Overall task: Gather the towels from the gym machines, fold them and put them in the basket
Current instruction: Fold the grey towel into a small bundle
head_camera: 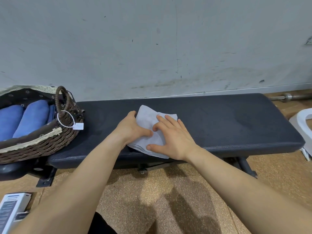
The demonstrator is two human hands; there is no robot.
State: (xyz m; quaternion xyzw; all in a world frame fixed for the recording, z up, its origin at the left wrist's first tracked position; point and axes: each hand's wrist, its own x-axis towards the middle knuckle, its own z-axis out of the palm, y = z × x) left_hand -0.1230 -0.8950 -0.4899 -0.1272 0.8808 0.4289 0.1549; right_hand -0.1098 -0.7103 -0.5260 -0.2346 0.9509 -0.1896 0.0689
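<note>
On worktop (219, 119): grey towel (148, 120), folded, near its front edge
My left hand (133, 127): curled over towel's left edge
My right hand (172, 137): flat, fingers spread, pressing towel
Basket (50, 142): worktop's left end, blue towels (25, 120) inside

Two bare forearms enter from the 7 o'clock and 5 o'clock corners, uncovered from elbow to wrist, with no sleeve edge in view. The left hand (133, 127) and right hand (170, 137) are bare, each showing a thumb and short, unpainted nails. A dark garment shows at 6 o'clock, between the forearms; its type cannot be told.
</note>
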